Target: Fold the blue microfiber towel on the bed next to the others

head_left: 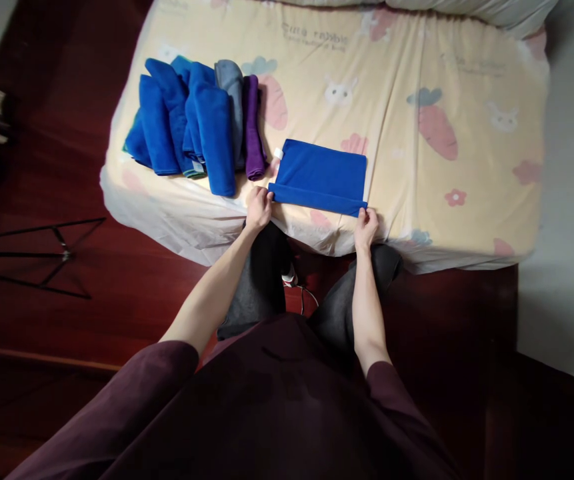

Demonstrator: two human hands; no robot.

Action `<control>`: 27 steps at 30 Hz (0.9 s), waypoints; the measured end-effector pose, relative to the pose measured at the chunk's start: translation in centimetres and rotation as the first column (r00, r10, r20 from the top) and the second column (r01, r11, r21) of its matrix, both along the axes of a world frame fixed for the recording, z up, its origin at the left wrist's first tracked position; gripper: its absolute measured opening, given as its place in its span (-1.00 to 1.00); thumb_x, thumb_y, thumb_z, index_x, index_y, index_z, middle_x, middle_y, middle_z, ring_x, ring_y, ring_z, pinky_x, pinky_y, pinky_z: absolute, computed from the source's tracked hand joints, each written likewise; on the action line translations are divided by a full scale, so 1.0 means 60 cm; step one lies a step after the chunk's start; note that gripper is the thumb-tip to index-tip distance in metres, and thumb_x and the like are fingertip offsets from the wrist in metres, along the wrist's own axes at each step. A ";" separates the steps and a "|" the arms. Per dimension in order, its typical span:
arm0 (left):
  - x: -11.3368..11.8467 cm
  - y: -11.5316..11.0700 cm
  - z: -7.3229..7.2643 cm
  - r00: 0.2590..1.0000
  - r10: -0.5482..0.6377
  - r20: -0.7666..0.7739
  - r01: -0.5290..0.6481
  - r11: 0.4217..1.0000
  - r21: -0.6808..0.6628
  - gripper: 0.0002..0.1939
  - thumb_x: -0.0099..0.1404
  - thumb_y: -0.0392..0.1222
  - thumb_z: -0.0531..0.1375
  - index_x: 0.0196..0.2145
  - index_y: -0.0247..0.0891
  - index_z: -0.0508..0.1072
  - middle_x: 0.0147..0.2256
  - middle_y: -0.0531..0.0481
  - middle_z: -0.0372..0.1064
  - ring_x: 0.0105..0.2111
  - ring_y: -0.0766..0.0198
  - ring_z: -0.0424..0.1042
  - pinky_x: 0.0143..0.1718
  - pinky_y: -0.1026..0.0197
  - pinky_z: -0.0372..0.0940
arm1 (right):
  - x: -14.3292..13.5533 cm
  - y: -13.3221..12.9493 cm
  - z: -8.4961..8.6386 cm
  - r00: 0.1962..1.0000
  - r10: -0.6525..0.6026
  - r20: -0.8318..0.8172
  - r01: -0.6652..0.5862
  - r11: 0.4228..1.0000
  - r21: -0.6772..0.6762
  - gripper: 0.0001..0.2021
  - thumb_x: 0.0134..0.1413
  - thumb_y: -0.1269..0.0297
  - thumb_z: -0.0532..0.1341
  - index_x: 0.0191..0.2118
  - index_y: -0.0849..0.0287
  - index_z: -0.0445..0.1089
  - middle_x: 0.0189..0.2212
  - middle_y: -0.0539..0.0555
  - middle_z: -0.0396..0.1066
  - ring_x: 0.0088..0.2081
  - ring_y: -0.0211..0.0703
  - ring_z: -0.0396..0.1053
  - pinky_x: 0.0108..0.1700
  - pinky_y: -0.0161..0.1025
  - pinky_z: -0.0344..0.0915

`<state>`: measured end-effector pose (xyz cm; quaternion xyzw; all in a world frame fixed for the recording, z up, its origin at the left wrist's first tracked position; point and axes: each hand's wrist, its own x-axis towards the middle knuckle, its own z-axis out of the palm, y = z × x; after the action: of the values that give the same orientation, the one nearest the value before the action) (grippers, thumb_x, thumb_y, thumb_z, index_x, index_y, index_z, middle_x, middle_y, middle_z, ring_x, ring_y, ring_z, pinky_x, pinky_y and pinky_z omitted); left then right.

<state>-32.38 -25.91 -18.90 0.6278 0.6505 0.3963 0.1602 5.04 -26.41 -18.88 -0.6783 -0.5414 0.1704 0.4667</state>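
A blue towel (323, 168) lies flat on the bed in front of me, with its near edge turned over into a narrow strip. My left hand (259, 208) pinches the left end of that strip. At the strip's right end, my right hand (367, 227) has its fingers closed on the corner. A small white tag (278, 153) sticks out from the towel's left side. To the left lie several rolled or folded blue towels (211, 127), a grey towel (231, 100) and a purple towel (254, 130).
The bed (477, 200) has a yellow sheet printed with carrots and rabbits. A black tripod's legs (65, 255) stand on the dark red floor at left. A white cable (307, 293) lies on the floor between my legs. A pale wall (567, 200) borders the right.
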 end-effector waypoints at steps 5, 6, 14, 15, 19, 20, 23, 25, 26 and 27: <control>0.000 -0.001 -0.007 0.999 0.037 -0.014 -0.036 0.999 0.037 -0.38 0.58 0.37 -0.12 -0.36 -0.17 0.31 -0.19 -0.20 0.32 -0.09 -0.01 0.40 0.15 -0.16 0.36 | 0.003 0.000 -0.003 0.998 -0.031 0.057 0.031 0.999 0.010 -0.53 0.51 -0.09 0.03 -0.13 0.19 0.48 -0.23 0.20 0.53 -0.14 0.02 0.46 0.07 -0.01 0.41; 0.000 -0.002 -0.008 0.999 0.044 -0.015 -0.043 0.998 0.042 -0.38 0.57 0.38 -0.12 -0.38 -0.17 0.30 -0.20 -0.19 0.31 -0.08 -0.01 0.40 0.16 -0.18 0.36 | 0.003 0.000 -0.003 0.997 -0.041 0.073 0.040 0.999 0.007 -0.55 0.51 -0.07 0.04 -0.12 0.20 0.49 -0.22 0.21 0.54 -0.12 0.04 0.47 0.09 0.00 0.40; 0.002 -0.004 -0.005 0.998 0.058 -0.031 -0.058 0.998 -0.004 -0.39 0.56 0.35 -0.03 -0.39 -0.19 0.39 -0.20 -0.20 0.29 -0.05 -0.07 0.40 0.21 -0.24 0.32 | 0.003 -0.002 0.002 0.989 -0.073 0.130 0.075 0.997 -0.005 -0.64 0.46 0.06 0.15 -0.11 0.23 0.58 -0.20 0.25 0.58 -0.07 0.08 0.47 0.10 0.00 0.40; 0.003 -0.005 -0.003 0.998 0.060 -0.035 -0.061 0.998 -0.019 -0.41 0.56 0.33 -0.01 -0.37 -0.20 0.42 -0.19 -0.21 0.30 -0.04 -0.08 0.40 0.22 -0.25 0.32 | 0.004 -0.002 0.003 0.988 -0.073 0.133 0.074 0.997 -0.007 -0.65 0.45 0.07 0.17 -0.12 0.24 0.59 -0.22 0.24 0.58 -0.09 0.08 0.46 0.09 0.00 0.40; 0.006 -0.007 0.003 0.996 0.064 -0.055 -0.068 0.995 -0.072 -0.45 0.57 0.28 0.04 -0.32 -0.22 0.47 -0.16 -0.22 0.33 0.00 -0.07 0.41 0.25 -0.19 0.30 | 0.006 0.001 0.008 0.988 -0.062 0.145 0.068 0.997 -0.035 -0.66 0.43 0.07 0.21 -0.17 0.22 0.62 -0.30 0.20 0.55 -0.14 0.06 0.44 0.07 0.01 0.40; 0.007 -0.008 0.005 0.996 0.067 -0.062 -0.071 0.994 -0.077 -0.46 0.57 0.27 0.06 -0.32 -0.23 0.47 -0.15 -0.22 0.34 0.01 -0.06 0.42 0.24 -0.17 0.30 | 0.006 0.001 0.010 0.988 -0.061 0.144 0.067 0.997 -0.041 -0.66 0.43 0.07 0.21 -0.17 0.21 0.63 -0.30 0.20 0.55 -0.14 0.06 0.44 0.07 0.02 0.40; 0.008 -0.010 0.009 0.994 0.080 -0.075 -0.085 0.994 -0.069 -0.52 0.56 0.21 0.10 -0.31 -0.22 0.49 -0.16 -0.21 0.38 0.01 -0.03 0.44 0.22 -0.12 0.33 | 0.005 0.000 0.012 0.989 -0.066 0.133 0.071 0.997 -0.033 -0.66 0.43 0.06 0.21 -0.16 0.20 0.63 -0.28 0.20 0.56 -0.13 0.05 0.44 0.07 0.02 0.41; 0.009 -0.013 0.013 0.993 0.085 -0.077 -0.088 0.996 -0.036 -0.60 0.55 0.16 0.14 -0.22 -0.22 0.52 -0.13 -0.21 0.41 0.01 -0.02 0.45 0.20 -0.11 0.36 | 0.005 0.000 0.014 0.991 -0.070 0.114 0.069 0.998 0.007 -0.67 0.42 0.06 0.23 -0.11 0.20 0.63 -0.23 0.20 0.58 -0.13 0.03 0.46 0.05 0.00 0.44; 0.011 -0.015 0.017 0.994 0.081 -0.079 -0.082 0.997 -0.012 -0.65 0.53 0.12 0.16 -0.16 -0.22 0.54 -0.09 -0.23 0.43 0.03 -0.03 0.46 0.19 -0.11 0.37 | 0.005 -0.001 0.015 0.992 -0.071 0.106 0.067 0.997 0.035 -0.68 0.41 0.06 0.23 -0.08 0.20 0.63 -0.19 0.21 0.59 -0.11 0.03 0.47 0.04 0.01 0.46; 0.012 -0.017 0.022 0.994 0.073 -0.083 -0.072 0.997 0.012 -0.68 0.52 0.09 0.18 -0.08 -0.21 0.55 -0.04 -0.25 0.44 0.06 -0.04 0.46 0.20 -0.12 0.38 | 0.005 -0.001 0.017 0.992 -0.071 0.104 0.064 0.996 0.067 -0.69 0.40 0.07 0.25 -0.06 0.19 0.63 -0.15 0.21 0.60 -0.09 0.03 0.48 0.05 0.02 0.47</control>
<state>-31.66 -26.92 -17.57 0.6205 0.6773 0.3781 0.1155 5.34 -26.49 -17.87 -0.6891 -0.5474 0.1010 0.4639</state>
